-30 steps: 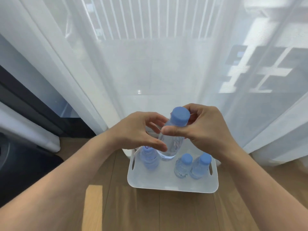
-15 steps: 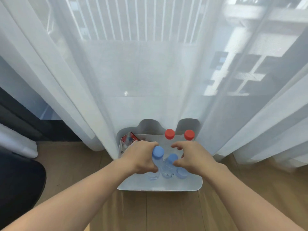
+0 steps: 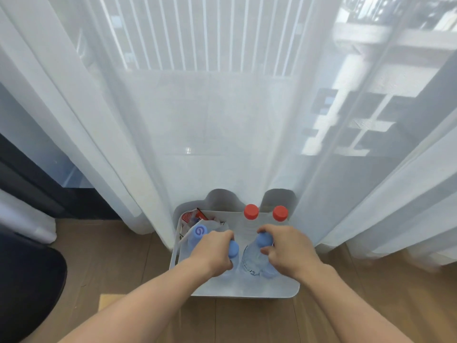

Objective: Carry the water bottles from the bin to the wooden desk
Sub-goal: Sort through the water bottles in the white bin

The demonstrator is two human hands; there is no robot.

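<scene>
Both hands reach down into the white bin, which sits on the wooden floor against the sheer curtain: the left hand is curled around the neck of a blue-capped bottle toward the bin's left-middle, and the right hand pinches the cap end of a clear bottle just right of it. Each bottle stands roughly upright with its long axis pointing up toward its hand, so the lift is probably straight up out of the bin. Another blue-capped bottle waits at the bin's left side and two red-capped bottles at its back wall; no table is in view.
</scene>
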